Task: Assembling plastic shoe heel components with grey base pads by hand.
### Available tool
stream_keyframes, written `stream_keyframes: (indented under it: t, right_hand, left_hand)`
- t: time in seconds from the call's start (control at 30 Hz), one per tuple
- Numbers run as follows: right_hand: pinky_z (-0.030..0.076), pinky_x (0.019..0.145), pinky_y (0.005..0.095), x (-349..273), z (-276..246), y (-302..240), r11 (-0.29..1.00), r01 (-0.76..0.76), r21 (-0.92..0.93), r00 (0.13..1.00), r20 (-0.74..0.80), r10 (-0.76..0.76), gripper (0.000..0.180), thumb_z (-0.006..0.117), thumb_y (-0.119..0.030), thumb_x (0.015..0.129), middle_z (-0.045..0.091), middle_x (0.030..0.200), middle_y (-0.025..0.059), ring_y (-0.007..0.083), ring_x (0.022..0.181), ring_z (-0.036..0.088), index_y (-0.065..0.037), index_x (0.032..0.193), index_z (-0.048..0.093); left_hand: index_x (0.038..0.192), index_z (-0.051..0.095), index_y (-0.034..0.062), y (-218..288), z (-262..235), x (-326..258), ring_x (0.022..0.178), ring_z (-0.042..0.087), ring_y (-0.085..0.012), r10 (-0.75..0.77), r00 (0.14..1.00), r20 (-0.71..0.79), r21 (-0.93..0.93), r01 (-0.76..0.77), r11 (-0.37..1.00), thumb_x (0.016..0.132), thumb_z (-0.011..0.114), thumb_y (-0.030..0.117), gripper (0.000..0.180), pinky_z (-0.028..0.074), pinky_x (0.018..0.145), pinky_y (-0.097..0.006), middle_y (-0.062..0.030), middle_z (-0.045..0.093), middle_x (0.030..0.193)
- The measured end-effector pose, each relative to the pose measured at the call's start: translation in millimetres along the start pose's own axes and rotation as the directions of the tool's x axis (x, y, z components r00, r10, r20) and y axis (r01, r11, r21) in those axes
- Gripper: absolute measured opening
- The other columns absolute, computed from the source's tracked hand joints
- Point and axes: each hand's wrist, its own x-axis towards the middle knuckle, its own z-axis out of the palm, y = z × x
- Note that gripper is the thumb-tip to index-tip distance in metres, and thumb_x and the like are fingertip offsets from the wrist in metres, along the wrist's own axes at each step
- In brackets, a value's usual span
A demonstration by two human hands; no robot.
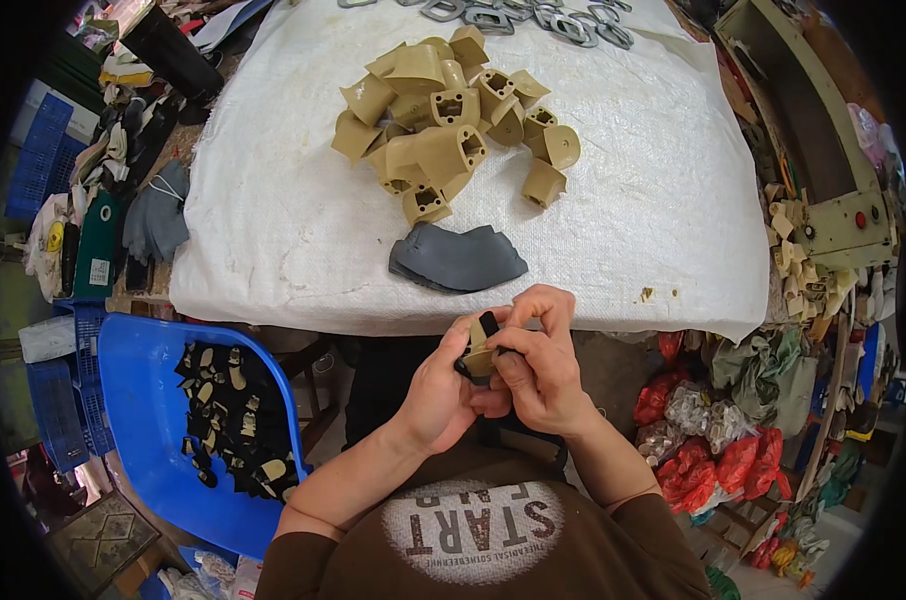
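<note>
Workpiece (479, 336) sits just before the bench (293, 305); your left hand (441, 388) has its grip closed around it, presumably for steadiness, while your right hand (546, 372) pinches its dark covering (489, 323).

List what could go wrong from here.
The small tan and black piece, held by the left hand and right hand at the white-covered table's near edge, might slip and fall.

A hand might nudge the dark grey stack of curved sheets lying just beyond.

The loosely heaped, hollow tan blocks might topple if bumped.
</note>
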Motion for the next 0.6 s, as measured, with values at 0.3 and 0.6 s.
stream_keyframes:
  t: [0.3, 0.6]
  right_hand:
    - [0.034, 0.079, 0.037, 2, 0, -6, 0.995, 0.046, -0.093, 0.997, -0.06, -0.052, 0.007, 0.063, -0.005, 0.077, 0.044, 0.089, 0.0078, 0.0238, 0.081, 0.041, -0.005, 0.078, 0.057]
    - [0.031, 0.098, 0.0332, 4, -21, -1, 0.863, -0.357, 0.356, 0.925, 0.265, 0.274, 0.039, 0.067, -0.021, 0.081, 0.046, 0.112, 0.0109, 0.0229, 0.11, 0.042, -0.001, 0.112, 0.056]
  left_hand:
    - [0.116, 0.046, 0.011, -3, -1, -5, 0.066, 0.046, -0.0094, -0.106, 0.993, 0.059, 0.07, 0.102, 0.992, 0.099, 0.029, 0.039, 0.036, 0.035, 0.053, -0.023, 0.0, 0.051, 0.085]
    - [0.113, 0.05, -0.0002, 13, -20, 0, 0.086, 0.055, -0.0112, 0.186, 0.942, 0.281, 0.564, -0.319, 0.762, 0.077, 0.059, 0.064, 0.074, 0.046, 0.074, -0.024, -0.0053, 0.056, 0.098]
